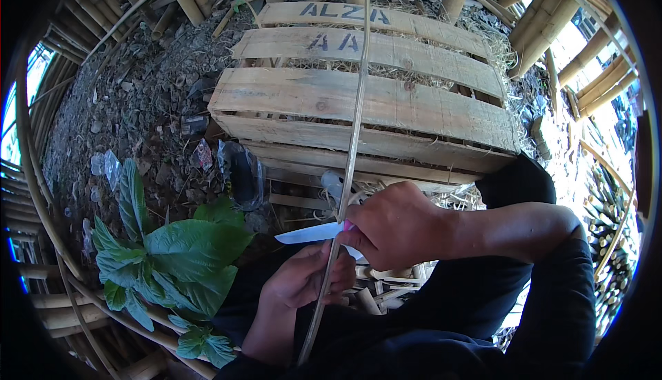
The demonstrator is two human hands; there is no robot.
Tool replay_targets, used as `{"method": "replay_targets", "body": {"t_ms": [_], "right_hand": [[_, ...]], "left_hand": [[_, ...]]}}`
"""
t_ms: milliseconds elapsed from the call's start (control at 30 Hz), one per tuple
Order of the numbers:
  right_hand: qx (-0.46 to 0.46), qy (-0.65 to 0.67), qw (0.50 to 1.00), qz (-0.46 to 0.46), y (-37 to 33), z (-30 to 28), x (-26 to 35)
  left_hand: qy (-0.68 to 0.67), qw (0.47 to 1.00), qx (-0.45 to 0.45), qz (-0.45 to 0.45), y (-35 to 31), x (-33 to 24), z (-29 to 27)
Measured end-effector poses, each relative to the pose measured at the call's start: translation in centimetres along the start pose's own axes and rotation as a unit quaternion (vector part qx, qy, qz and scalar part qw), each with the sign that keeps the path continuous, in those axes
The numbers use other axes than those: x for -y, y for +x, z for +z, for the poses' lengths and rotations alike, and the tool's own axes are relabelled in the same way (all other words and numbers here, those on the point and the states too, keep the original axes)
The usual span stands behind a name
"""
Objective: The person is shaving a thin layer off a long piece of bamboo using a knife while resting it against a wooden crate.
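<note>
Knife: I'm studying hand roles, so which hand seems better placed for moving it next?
Probably the right hand: it grips the knife, while the left hand holds the thin strip.

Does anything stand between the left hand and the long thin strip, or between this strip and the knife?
Nothing visible does. The left hand closes around the strip, and the knife in the right hand crosses it in this view. The wooden crate lies beyond both hands, not between.

Dark right sleeve (562,297) down to the elbow (571,224) (forearm (496,230) bare beyond it), plain dark trousers (469,290).
</note>
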State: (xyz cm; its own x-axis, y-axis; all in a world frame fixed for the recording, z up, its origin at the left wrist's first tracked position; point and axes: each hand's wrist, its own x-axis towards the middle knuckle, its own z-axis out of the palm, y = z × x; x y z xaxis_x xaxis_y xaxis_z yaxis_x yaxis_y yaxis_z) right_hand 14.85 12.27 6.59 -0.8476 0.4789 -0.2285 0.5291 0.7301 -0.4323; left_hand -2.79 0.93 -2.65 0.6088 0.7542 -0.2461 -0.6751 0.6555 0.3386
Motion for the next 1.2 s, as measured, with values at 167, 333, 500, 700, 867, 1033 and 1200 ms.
{"method": "replay_targets", "body": {"t_ms": [167,333,500,700,867,1033,1200], "right_hand": [[-0.046,-0.007,0.999,-0.006,0.2,-0.1,-0.6],[-0.057,0.032,0.998,0.019,0.5,-0.1,-0.8],[-0.041,0.169,0.980,0.092,1.4,1.1,-1.5],[-0.047,0.284,0.933,0.217,1.6,0.8,-1.9],[-0.067,0.288,0.927,0.230,1.9,0.5,-2.3],[-0.163,0.310,0.918,0.185,2.1,0.6,-2.6],[-0.141,0.321,0.910,0.221,1.9,0.2,-3.1]], "left_hand": [[-0.104,0.993,0.007,-0.048,-0.6,-0.9,-0.8],[-0.061,0.997,-0.017,-0.032,-0.6,-0.6,0.7],[0.072,0.995,-0.066,0.026,-0.3,0.1,0.6],[0.196,0.976,-0.095,0.025,-0.8,-1.9,-0.1],[0.307,0.949,-0.070,-0.001,-1.9,-2.9,-1.8],[0.349,0.935,-0.045,0.030,-1.9,-2.8,-2.3],[0.364,0.929,-0.066,-0.002,-2.2,-3.5,-2.1]]}}
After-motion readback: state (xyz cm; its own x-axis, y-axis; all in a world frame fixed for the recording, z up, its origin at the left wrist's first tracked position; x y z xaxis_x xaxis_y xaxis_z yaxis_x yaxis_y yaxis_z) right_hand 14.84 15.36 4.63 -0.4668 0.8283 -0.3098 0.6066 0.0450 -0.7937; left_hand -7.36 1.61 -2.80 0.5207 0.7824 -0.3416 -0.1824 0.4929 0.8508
